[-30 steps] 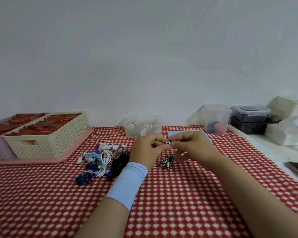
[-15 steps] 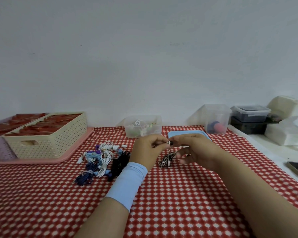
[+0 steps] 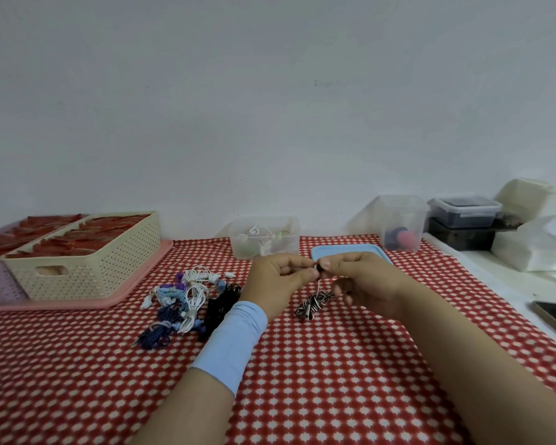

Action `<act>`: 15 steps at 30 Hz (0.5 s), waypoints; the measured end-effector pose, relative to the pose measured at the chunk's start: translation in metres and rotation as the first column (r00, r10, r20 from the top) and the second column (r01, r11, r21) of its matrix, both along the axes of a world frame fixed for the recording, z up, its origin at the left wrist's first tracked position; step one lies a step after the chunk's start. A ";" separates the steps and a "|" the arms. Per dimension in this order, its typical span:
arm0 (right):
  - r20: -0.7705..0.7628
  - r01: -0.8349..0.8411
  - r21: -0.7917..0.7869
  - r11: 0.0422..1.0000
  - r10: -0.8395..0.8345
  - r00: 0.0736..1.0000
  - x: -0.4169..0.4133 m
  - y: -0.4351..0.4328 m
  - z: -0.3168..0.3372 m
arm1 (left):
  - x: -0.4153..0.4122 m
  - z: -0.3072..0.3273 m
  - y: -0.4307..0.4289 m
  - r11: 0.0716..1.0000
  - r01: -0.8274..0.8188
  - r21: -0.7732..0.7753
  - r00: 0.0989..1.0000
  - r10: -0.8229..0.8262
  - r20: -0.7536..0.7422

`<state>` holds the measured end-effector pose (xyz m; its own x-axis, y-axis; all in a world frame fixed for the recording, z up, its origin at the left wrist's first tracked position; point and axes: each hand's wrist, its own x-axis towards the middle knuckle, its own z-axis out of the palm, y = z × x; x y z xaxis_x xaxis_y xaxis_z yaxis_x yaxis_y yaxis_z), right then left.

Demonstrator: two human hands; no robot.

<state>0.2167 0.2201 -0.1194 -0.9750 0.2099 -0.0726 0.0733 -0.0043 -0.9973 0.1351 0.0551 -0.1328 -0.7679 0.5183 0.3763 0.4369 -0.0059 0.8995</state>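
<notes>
Roughly mid-job, by my read. Both hands are on one striped earphone set (image 3: 315, 301), black and white, centre of the red checked tablecloth (image 3: 334, 364).

- Left hand (image 3: 276, 277): thumb and forefinger pinch the black earbud (image 3: 319, 268) at the top of the cord, other fingers curled.
- Right hand (image 3: 366, 284): fingertips pinch the same earbud from the right side. Lower fingers are curled under near the cord; can't tell if they touch it.
- The set's cord runs straight down from the bud to a tight coil. The coil sits at or just above the cloth, between the two hands; contact is not clear.

Status, judged from layout:
- The coil looks already wound, so only the bud end seems left to tuck or fix.
- The pile of earphones (image 3: 187, 300), white, blue and black, lies to the left, just beside the left wrist. Several look bundled; can't tell if they are finished or queued.
- The clear box (image 3: 265, 239) at the far centre holds a few white sets. It is mostly unfilled, so the bulk of the stowing is probably ahead.
- The blue lid (image 3: 347, 252) lies flat behind the right hand, off any box.
</notes>
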 end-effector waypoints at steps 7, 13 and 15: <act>0.009 0.078 0.139 0.987 -0.080 0.997 0.000 -0.001 0.001 | -0.003 -0.001 0.000 0.998 -0.025 -0.053 0.999 0.023 -0.042; -0.164 0.330 0.521 0.788 -0.287 0.944 0.002 0.024 0.002 | -0.006 -0.001 -0.001 0.991 -0.008 -0.133 0.997 -0.003 -0.081; -0.127 0.283 0.712 0.643 -0.278 0.952 0.000 0.033 -0.005 | -0.007 -0.002 -0.003 0.988 0.003 -0.154 0.997 -0.014 -0.071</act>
